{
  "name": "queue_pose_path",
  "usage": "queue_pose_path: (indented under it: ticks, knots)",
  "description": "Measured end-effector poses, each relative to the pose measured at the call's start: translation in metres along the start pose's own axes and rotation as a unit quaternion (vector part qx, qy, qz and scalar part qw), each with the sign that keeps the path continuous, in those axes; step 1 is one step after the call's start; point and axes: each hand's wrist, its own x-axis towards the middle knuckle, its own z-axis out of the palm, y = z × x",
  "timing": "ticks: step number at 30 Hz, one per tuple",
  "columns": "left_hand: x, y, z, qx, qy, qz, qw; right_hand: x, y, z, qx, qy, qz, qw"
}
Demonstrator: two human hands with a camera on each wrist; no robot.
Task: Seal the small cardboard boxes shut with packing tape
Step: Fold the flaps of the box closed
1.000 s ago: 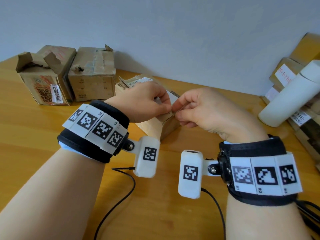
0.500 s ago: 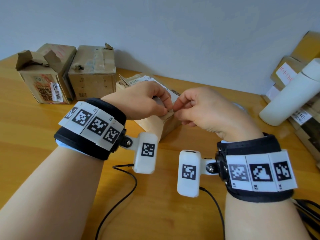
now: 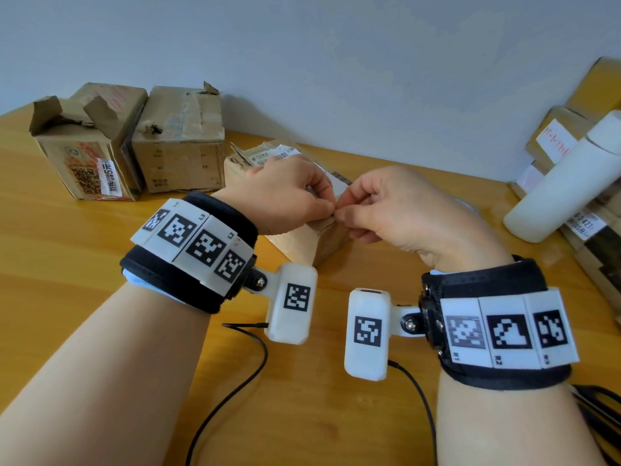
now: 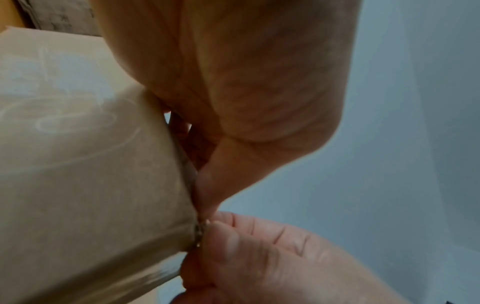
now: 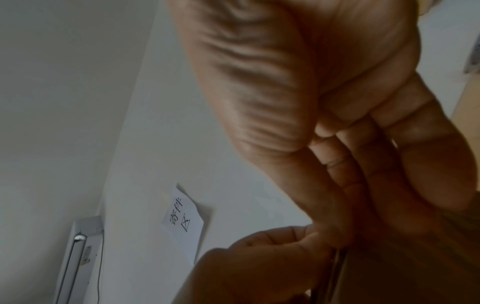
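Small box (image 3: 312,240) on counter (image 3: 67,264), centre, under both hands, one corner toward viewer; long axis appears to run from near-right to far-left, partly hidden. Left hand (image 3: 285,193) curled over box top, thumb and forefinger pinching something thin at near top corner, likely tape end, too small to tell. Right hand (image 3: 400,210) pinching same spot. Risk: tape end slips or sticks to fingers; flap springs up if left-hand pressure eases. Other boxes (image 3: 178,142) back-left, one with flaps open.

i see black wrist straps (image 3: 188,280) carrying white coded tiles (image 3: 507,331), white camera pods (image 3: 366,334), and thin black cables (image 3: 235,391).
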Motion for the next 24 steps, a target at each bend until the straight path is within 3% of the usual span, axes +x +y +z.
queue_pose_path:
  ticks: [16,22,24]
  knots:
    - [0.004,-0.024,-0.009,-0.057,-0.054,0.04,0.996,-0.005,-0.003,-0.002,-0.025,0.005,-0.035,0.999]
    - [0.002,-0.024,-0.014,-0.063,-0.041,0.053,0.996,-0.015,-0.013,-0.007,-0.126,-0.099,-0.018,0.987]
    - [0.001,-0.026,-0.017,-0.071,-0.05,0.055,0.995,-0.016,-0.014,-0.008,-0.126,-0.092,-0.009,0.988]
